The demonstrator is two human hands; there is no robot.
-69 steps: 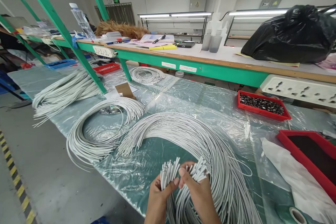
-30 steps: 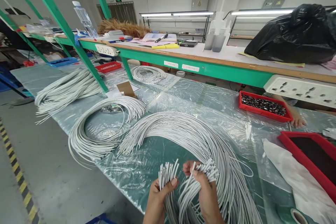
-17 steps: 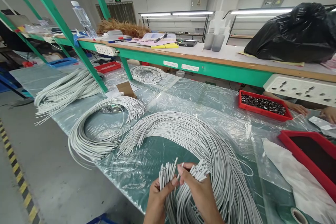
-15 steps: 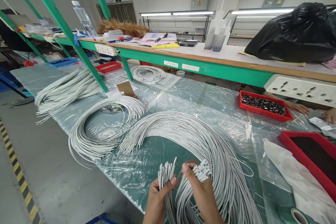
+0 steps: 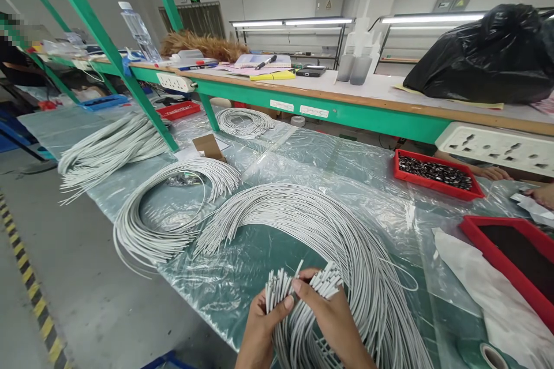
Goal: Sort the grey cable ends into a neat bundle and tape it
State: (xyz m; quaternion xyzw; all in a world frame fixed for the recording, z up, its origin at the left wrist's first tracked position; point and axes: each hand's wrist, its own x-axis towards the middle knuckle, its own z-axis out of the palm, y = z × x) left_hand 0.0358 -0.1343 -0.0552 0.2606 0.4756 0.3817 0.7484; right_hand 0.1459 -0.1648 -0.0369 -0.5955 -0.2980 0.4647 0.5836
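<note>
My left hand (image 5: 259,331) grips a bunch of white cable ends (image 5: 277,288) that stick upward at the near table edge. My right hand (image 5: 331,320) holds a second bunch of cable ends (image 5: 328,281) beside it, thumb tip touching the left bunch. Both bunches belong to a large arc of white cables (image 5: 311,213) that curves over the plastic-covered green table (image 5: 303,155).
More white cable bundles lie to the left (image 5: 147,225) (image 5: 104,147) and at the back (image 5: 244,121). Red trays (image 5: 435,176) (image 5: 511,253) sit at right, where another person's hands (image 5: 491,173) work. A green shelf (image 5: 311,101) carries a black bag (image 5: 480,57) and power strips (image 5: 497,147).
My right hand went apart from the left hand with its bunch, then came back. The two bunches now sit close together again. Another person's hands have appeared at the right.
</note>
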